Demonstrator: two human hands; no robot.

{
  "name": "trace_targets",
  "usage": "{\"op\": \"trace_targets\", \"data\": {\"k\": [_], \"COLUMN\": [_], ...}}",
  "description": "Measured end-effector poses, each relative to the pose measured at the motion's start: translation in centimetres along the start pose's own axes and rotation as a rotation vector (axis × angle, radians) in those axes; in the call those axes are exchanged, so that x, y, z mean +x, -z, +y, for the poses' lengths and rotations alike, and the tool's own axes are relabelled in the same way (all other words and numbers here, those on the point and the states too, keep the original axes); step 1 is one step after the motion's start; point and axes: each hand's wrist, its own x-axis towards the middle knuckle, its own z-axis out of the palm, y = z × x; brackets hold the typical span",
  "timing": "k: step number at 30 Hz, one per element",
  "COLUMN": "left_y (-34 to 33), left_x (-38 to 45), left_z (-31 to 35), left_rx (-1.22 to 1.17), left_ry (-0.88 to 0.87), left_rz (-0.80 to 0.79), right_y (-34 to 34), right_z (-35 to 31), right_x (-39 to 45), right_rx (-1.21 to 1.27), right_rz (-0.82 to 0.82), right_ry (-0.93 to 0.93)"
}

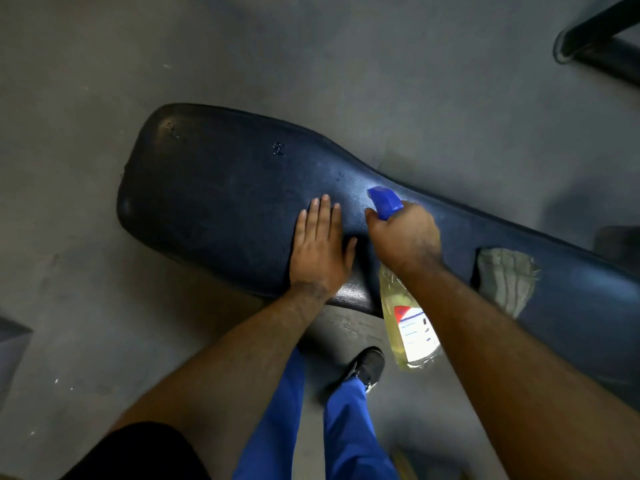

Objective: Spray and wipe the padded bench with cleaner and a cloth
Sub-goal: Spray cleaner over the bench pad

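A dark blue padded bench (214,188) runs from the left middle to the lower right. My left hand (320,245) lies flat on its near edge, fingers spread, holding nothing. Just to the right, my right hand (403,235) grips the neck of a spray bottle (410,327) of yellow cleaner. Its blue nozzle (385,201) points up-left over the pad. A grey-white cloth (507,277) lies crumpled on the bench to the right of my right forearm.
Grey concrete floor (311,64) surrounds the bench. A dark metal frame leg (602,39) stands at the top right. My blue trouser legs and a black shoe (369,367) are below the bench edge. A dark object (12,344) sits at the left edge.
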Motion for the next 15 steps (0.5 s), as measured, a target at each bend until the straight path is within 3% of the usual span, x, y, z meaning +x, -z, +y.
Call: {"op": "trace_targets", "data": {"k": [5,8,15], "left_y": [-0.3,-0.5,-2.1], "left_x": [0.1,-0.4,-1.3], "left_z": [0.1,2.7,5.9], "left_rx": [0.029,-0.041,0.027], "left_ry": [0.028,-0.095,-0.135], "left_rz": [0.045,0.022,0.027], "right_y": [0.2,1.0,3.3], "right_z": [2.8,4.8,11.4], "right_x": [0.2,-0.6,-0.7], "right_rx": [0.052,0.103,0.158], "right_rz": [-0.036,-0.033,0.110], "right_ry": [0.007,0.016,-0.190]}}
